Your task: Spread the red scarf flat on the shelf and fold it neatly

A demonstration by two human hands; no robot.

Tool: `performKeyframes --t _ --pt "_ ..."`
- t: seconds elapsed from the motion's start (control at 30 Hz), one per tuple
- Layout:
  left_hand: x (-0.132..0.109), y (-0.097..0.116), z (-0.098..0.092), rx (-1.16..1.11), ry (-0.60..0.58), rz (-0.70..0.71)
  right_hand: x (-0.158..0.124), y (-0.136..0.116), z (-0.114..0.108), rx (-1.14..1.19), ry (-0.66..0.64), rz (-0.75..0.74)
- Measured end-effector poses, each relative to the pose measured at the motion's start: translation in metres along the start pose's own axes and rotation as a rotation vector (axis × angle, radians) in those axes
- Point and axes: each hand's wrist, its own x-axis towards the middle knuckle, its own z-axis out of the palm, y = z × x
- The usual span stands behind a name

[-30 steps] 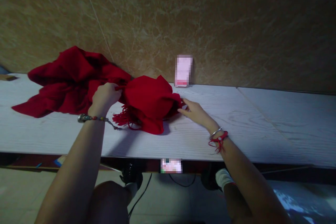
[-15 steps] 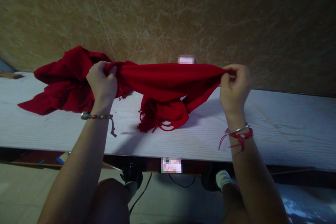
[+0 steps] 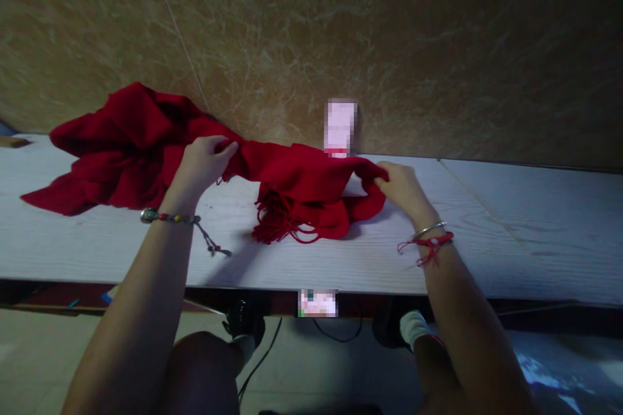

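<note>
cloth (image 3: 306, 172) on tabletop (image 3: 545, 220) | wall (image 3: 311, 39) behind | block (image 3: 13, 142) left of cloth | floor (image 3: 316, 373) below

Pale wood-grain tabletop (image 3: 511, 233), rumpled red fringed cloth (image 3: 306, 172), blurred pink rectangle (image 3: 341, 124) behind it, brown block (image 3: 13, 142) far left

- Red cloth (image 3: 304, 172): dull and soft-looking, with a stringy fringe (image 3: 269, 225)
- White tabletop (image 3: 467, 253): looks like wood (it has wavy lines)
- Brown wall (image 3: 272, 39): smooth, like stone
- Bangle (image 3: 429, 229): shiny metal
</note>
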Motion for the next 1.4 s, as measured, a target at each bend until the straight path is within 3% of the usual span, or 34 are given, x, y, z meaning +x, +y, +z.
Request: performKeyframes --t 0.17,0.23,0.27,0.33,0.43,0.47,0.5,0.57,0.67,0.73,0.83,0.9,0.97,1.07,1.17,1.27,1.4 --pt "-0.008 0.023 -0.013 -0.076 0.198 0.09 -0.005 0.015 -0.049 0.188 0.678 0.155" --pt "-0.01 0.03 -0.012 -0.013 0.193 0.146 -0.01 0.018 -0.06 0.143 0.827 0.119" --pt "-0.011 0.033 -0.009 0.027 0.149 0.169 -0.012 0.021 -0.062 0.107 0.826 0.088" --pt "-0.012 0.034 0.0 0.126 -0.021 0.201 -0.014 0.027 -0.062 0.038 0.617 0.015" --pt "-0.011 0.026 0.013 0.315 -0.446 0.178 -0.015 0.035 -0.057 -0.049 -0.084 -0.08" --pt "-0.01 0.023 0.016 0.351 -0.578 0.16 -0.016 0.035 -0.056 -0.084 -0.26 -0.103" --pt "-0.01 0.02 0.017 0.359 -0.677 0.143 -0.018 0.033 -0.055 -0.118 -0.353 -0.127" --pt "-0.009 0.015 0.016 0.335 -0.706 0.136 -0.022 0.022 -0.056 -0.163 -0.307 -0.198" --pt "-0.007 0.016 0.016 0.32 -0.485 0.212 -0.029 -0.005 -0.051 -0.13 -0.168 -0.345" --pt "-0.007 0.022 0.022 0.278 -0.351 0.302 -0.032 -0.02 -0.039 -0.111 -0.206 -0.388" --pt "-0.013 0.032 0.044 0.124 -0.256 0.475 -0.031 -0.028 -0.016 -0.192 -0.289 -0.29" --pt "-0.02 0.037 0.064 0.039 -0.295 0.605 -0.03 -0.026 -0.003 -0.243 -0.305 -0.238" --pt "-0.029 0.04 0.081 0.028 -0.43 0.69 -0.028 -0.022 0.006 -0.245 -0.295 -0.251" --pt "-0.041 0.042 0.094 0.108 -0.622 0.652 -0.024 -0.018 0.017 -0.205 -0.258 -0.305" --pt "-0.048 0.047 0.088 0.197 -0.681 0.579 -0.02 -0.017 0.029 -0.175 -0.192 -0.346" --pt "-0.052 0.056 0.07 0.288 -0.765 0.521 -0.015 -0.013 0.036 -0.138 -0.164 -0.382" --pt "-0.06 0.071 0.046 0.361 -0.951 0.501 -0.013 -0.005 0.029 -0.086 -0.197 -0.42"
